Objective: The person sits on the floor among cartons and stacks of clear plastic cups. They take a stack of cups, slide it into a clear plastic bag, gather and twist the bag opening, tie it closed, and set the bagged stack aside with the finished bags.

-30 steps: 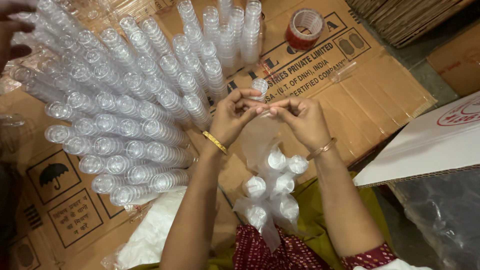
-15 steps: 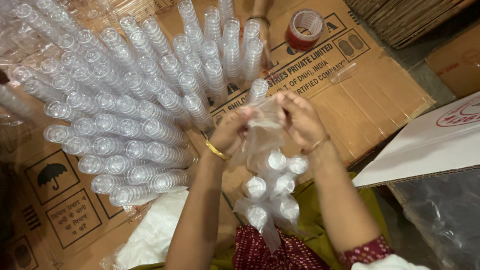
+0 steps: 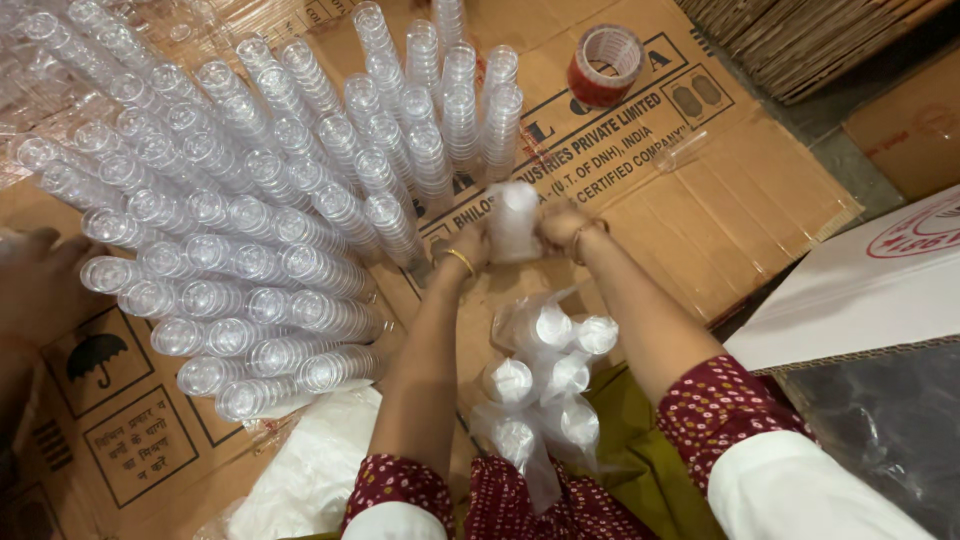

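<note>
Your fingers hide behind the white bag (image 3: 512, 222) at 12 o'clock, so you cannot tell their grip. Another person's hand (image 3: 40, 285) at 9 o'clock is blurred and cut by the edge. The cup stacks (image 3: 240, 200) run off the top edge.

A red tape roll (image 3: 606, 64) is lying on flattened cardboard (image 3: 700, 210), well right of the clear cup stacks (image 3: 250, 230); a white box (image 3: 860, 290) is sitting nearby.

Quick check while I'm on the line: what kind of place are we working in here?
Probably a small packing workshop, with work done on the floor. Many stacks of clear plastic cups stand on flattened cardboard cartons, a roll of tape lies nearby, and both hands hold a stack being bagged.
</note>
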The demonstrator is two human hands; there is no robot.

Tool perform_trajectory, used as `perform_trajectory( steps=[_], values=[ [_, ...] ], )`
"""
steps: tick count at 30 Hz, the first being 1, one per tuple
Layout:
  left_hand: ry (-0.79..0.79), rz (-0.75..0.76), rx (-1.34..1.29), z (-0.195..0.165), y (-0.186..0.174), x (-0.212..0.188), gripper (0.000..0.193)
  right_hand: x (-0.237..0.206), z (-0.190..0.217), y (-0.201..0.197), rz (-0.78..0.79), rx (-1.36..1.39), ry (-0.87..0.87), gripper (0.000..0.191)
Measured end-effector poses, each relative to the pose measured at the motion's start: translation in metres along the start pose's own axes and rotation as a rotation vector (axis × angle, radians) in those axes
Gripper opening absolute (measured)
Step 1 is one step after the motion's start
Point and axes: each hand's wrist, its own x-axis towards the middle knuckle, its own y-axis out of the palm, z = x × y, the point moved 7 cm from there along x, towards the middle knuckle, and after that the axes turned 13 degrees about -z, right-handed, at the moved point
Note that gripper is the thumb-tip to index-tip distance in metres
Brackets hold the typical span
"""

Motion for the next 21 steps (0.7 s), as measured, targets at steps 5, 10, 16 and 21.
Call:
perform_trajectory(
  steps=[5,10,16,21],
  values=[
    [0.244,0.227,0.266,-0.013,0.012,-0.035,0.026,-0.012,-0.016,0.001,0.091,-0.042,0.138,0.026],
    [0.236,0.379,0.212,-0.035,-0.011,-0.098,0.046,-0.005,0.078,-0.031,-0.265,0.178,-0.227,0.066],
    [0.192,0.426,0.32,-0.042,-0.006,-0.122,0.04,0.007,0.146,-0.043,-0.332,0.144,-0.654,0.077],
    [0.066,0.126,-0.024,-0.033,-0.027,-0.134,0.048,0.006,0.129,-0.05,-0.254,-0.104,-0.576,0.084]
  ],
)
